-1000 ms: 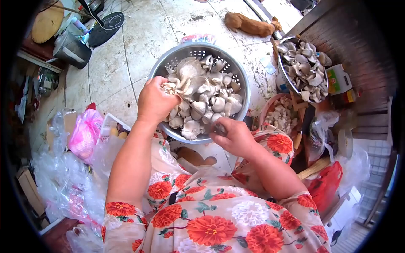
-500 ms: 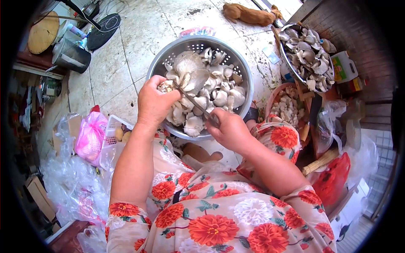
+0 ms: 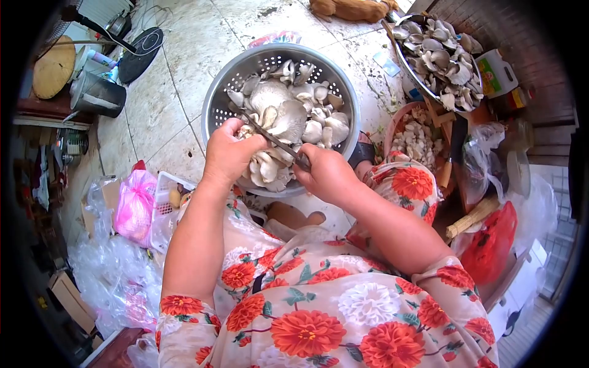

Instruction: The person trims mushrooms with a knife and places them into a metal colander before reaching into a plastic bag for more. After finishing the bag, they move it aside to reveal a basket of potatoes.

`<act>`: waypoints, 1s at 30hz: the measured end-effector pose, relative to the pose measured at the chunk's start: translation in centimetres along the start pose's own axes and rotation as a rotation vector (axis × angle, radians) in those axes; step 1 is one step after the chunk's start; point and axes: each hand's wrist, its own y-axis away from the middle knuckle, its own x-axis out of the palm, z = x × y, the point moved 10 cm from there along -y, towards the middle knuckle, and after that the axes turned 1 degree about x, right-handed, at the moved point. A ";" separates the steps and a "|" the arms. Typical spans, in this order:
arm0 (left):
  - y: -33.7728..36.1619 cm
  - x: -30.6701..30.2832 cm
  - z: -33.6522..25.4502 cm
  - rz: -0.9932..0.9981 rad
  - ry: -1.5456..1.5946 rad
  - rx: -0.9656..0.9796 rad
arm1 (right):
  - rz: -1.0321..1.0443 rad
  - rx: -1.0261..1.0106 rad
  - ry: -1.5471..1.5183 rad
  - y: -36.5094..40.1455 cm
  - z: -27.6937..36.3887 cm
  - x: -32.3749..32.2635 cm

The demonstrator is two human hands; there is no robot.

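Observation:
A metal colander (image 3: 211,101) full of grey oyster mushrooms (image 3: 270,97) sits in front of me. My left hand (image 3: 230,150), over its left part, is closed on a mushroom cluster whose base shows by the thumb. My right hand (image 3: 325,173) grips the handle of a dark knife (image 3: 270,136) at the colander's near right side. The blade slants up and left across the cluster, its tip beyond my left thumb.
At the right stand a second bowl of mushrooms (image 3: 438,58), a pink basin of pale pieces (image 3: 417,138) and a white jug (image 3: 496,72). A brown dog (image 3: 353,8) lies at the top. Left are plastic bags (image 3: 135,205) and a black bucket (image 3: 98,92).
The view has shifted slightly, with the colander now further left and higher. The knife blade has moved up and left over the cluster, and its tip reaches further past my left thumb.

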 end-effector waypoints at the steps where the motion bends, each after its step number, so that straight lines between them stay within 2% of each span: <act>1: 0.1 0.2 0.1 0.017 -0.031 -0.015 | -0.030 -0.036 0.015 0.0 0.2 -0.2; 5: 0.0 0.7 0.5 0.040 0.039 -0.040 | -0.011 -0.029 0.032 -0.1 0.0 -0.1; 7: 0.0 0.1 1.1 -0.020 0.062 -0.092 | 0.085 0.062 -0.007 0.0 -0.7 0.5; 11: -1.2 -1.5 2.9 -0.062 0.039 -0.109 | 0.080 0.026 -0.021 0.7 -0.9 0.6; 13: -1.2 -1.7 2.5 -0.063 0.084 -0.098 | 0.089 -0.035 -0.116 1.2 -0.5 0.6; 17: -0.9 -1.0 2.6 -0.022 0.159 -0.138 | 0.138 -0.024 -0.224 1.7 -0.2 0.6; 19: -0.9 -0.7 2.7 -0.015 0.218 -0.170 | 0.359 0.313 -0.613 3.0 -0.9 2.1; 20: -0.8 -0.4 2.9 -0.007 0.279 -0.202 | 0.360 0.312 -0.613 2.9 -1.0 2.1; 22: -0.9 -0.4 3.1 -0.003 0.320 -0.218 | 0.303 0.352 -0.827 2.8 -1.6 2.1; 24: -0.8 -0.1 3.2 0.005 0.361 -0.235 | 0.258 0.349 -0.816 2.5 -1.9 1.8; 27: -0.4 0.3 2.0 0.011 0.399 -0.159 | 0.183 0.346 -0.692 2.5 -2.2 1.2; 29: 0.0 0.6 1.4 0.027 0.349 -0.158 | 0.099 0.126 -0.504 2.1 -1.4 0.6; 30: 0.0 0.6 1.5 0.027 0.350 -0.160 | 0.102 0.123 -0.486 2.1 -1.5 0.7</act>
